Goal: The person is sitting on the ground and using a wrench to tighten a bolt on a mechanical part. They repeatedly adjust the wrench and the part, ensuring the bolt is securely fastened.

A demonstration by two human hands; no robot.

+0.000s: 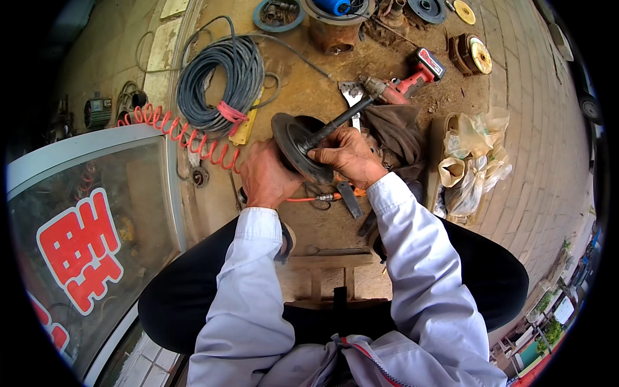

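My two hands hold a dark round metal flange (289,132) with a long shaft (338,116) angled up to the right. My left hand (265,174) is closed on the flange's left edge, fingertips partly hidden behind it. My right hand (348,158) is wrapped round the shaft's base at the hub, thumb pressed there. Beyond lie a red cordless power tool (406,87) and a silver wrench-like tool (352,95). A brown cloth (396,135) is beside my right hand; an orange air hose (300,200) and a dark flat metal piece (350,202) lie below the flange.
A black hose coil (219,77) and red spiral hose (174,129) lie upper left, near a glass panel (135,193). At the back are a basin of parts (277,22), a rusty housing (332,35) and round parts (471,55). Plastic bags (474,174) sit right.
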